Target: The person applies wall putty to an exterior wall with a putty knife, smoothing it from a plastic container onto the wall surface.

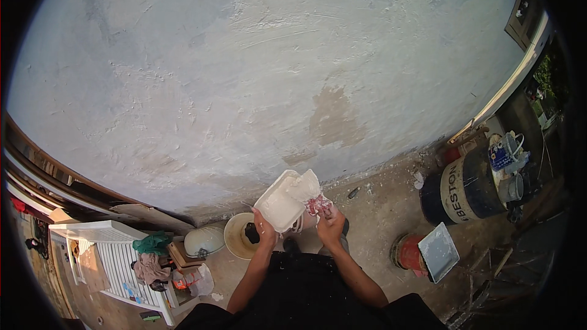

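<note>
Both of the person's two hands are grasping. The left hand (264,232) grips the near left edge of one flat, rectangular, cream-coated board (279,203), held in front of the body, before one pale, patchily plastered wall (244,85). The right hand (331,227) is closed around one paste-smeared red-and-white tool (318,206), its pale, flat end overlapping the board. One round beige bucket (231,234) stands to the left; right, one light-grey rectangular tray (440,252) touches one red bucket (404,252). One dark cylindrical barrel (432,198) bears large dark capital lettering on a pale band.
</note>
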